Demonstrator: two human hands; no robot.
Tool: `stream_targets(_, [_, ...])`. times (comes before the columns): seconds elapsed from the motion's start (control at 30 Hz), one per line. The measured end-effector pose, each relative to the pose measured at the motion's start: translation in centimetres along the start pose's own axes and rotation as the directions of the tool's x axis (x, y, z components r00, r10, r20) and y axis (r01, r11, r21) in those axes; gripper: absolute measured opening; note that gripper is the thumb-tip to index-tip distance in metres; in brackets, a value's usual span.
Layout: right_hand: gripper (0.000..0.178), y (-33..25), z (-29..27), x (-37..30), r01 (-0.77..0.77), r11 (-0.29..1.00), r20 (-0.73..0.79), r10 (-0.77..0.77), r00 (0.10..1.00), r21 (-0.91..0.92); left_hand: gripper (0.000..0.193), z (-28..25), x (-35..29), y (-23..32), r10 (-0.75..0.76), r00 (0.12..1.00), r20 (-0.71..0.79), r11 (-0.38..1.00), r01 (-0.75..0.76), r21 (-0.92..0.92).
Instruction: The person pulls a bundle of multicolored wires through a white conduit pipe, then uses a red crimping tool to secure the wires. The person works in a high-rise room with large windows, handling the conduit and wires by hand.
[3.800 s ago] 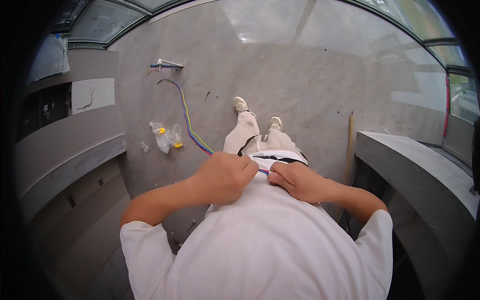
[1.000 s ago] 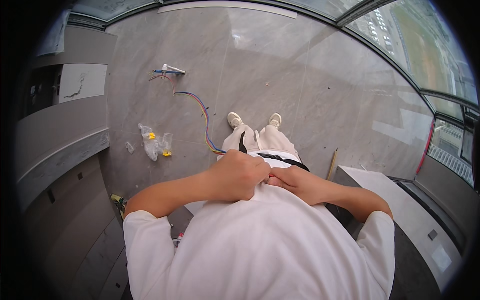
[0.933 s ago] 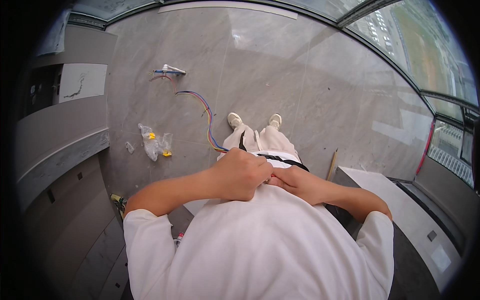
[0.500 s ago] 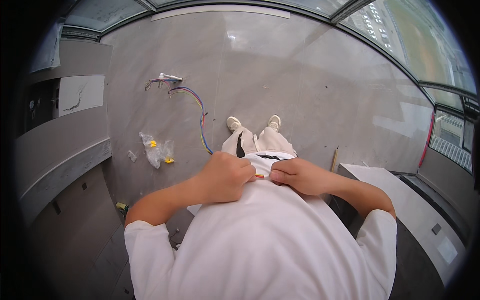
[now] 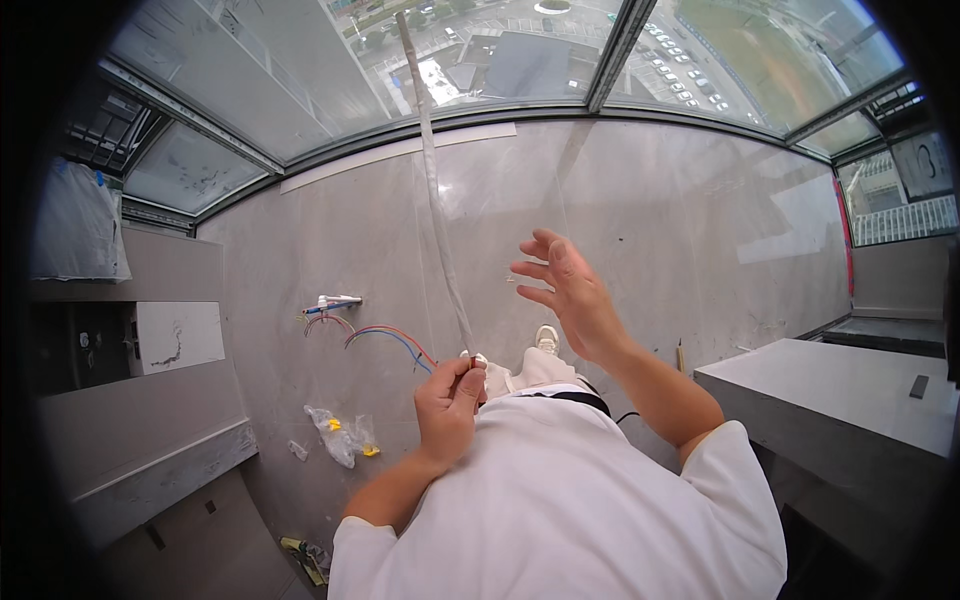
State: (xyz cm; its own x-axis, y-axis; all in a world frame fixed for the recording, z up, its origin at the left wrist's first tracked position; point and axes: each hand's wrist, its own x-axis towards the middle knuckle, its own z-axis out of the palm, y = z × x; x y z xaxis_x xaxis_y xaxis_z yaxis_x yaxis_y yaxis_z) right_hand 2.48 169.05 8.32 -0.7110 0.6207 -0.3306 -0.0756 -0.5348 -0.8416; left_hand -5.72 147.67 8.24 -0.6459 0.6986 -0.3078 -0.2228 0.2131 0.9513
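The left hand (image 5: 447, 415) pinches the coloured wires (image 5: 398, 334) beside the lower end of a long pale tube (image 5: 434, 190); the right hand (image 5: 580, 300) has let go and lifted away, fingers spread, leaving the wires to one hand. Room opens over the floor (image 5: 640, 200); the counter's edge (image 5: 725, 381) bounds the right.

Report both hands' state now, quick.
Left hand: closed, holding the coloured wires; can't tell whether it also grips the pale strip.
Right hand: open, empty.

floor (image 5: 680, 270) glossy, smooth; wires (image 5: 401, 334) plastic-coated; shirt (image 5: 560, 490) matt cloth.
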Motion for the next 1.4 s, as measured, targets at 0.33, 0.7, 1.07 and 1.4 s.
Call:
stream_targets(0.33, [0.039, -2.5, 7.0, 2.2, -0.081, 0.936, 0.279, -0.019, 0.960, 0.342, 0.032, 1.6, 3.4, 2.9, -0.032, 0.971, 0.236, 0.901, 0.131, -0.414])
stream_targets(0.7, [0.036, -2.9, 10.1, 0.7, 0.044, 0.948, 0.395, -0.173, 0.902, 0.315, 0.018, 2.7, 1.9, 2.6, 0.135, 0.989, 0.055, 0.866, -0.091, -0.491])
stream_targets(1.07, [0.036, -2.5, 10.7, -0.6, 0.375, 0.926, 0.525, -0.343, 0.779, 0.048, 0.014, 2.8, 2.2, 2.8, 0.346, 0.936, -0.066, 0.750, -0.318, -0.580])
stream_targets(1.4, [0.050, -2.0, 11.0, -2.3, 0.389, 0.919, 0.607, -0.272, 0.747, -0.066, 0.017, 2.1, 2.1, 5.8, 0.279, 0.955, -0.097, 0.727, -0.276, -0.628])
